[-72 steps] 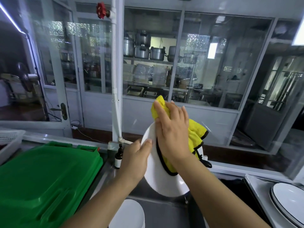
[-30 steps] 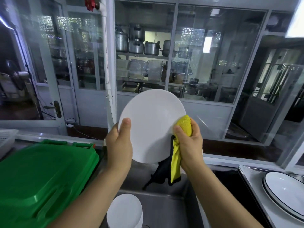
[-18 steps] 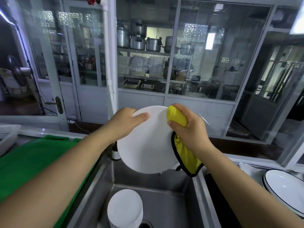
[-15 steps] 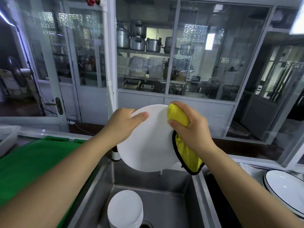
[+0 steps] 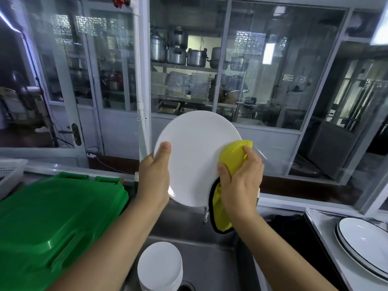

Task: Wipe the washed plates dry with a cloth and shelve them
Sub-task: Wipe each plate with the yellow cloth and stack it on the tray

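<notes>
Plate (image 5: pixel 195 156) held upright over the sink (image 5: pixel 212 261): left hand (image 5: pixel 154 177) grips its left rim, right hand (image 5: pixel 241 183) pinches the yellow cloth (image 5: pixel 233 158) over its right rim, stacked black-rimmed plates (image 5: pixel 365 244) lying farther right.

Two forearms reach in from the lower edge, both bare up to where the frame cuts them off, with no sleeve showing; the left hand (image 5: pixel 155 175) and right hand (image 5: pixel 241 185) wear nothing, without gloves, rings, watch or wristband; fingernails are short and unpainted; the rest of the person is unseen.
</notes>
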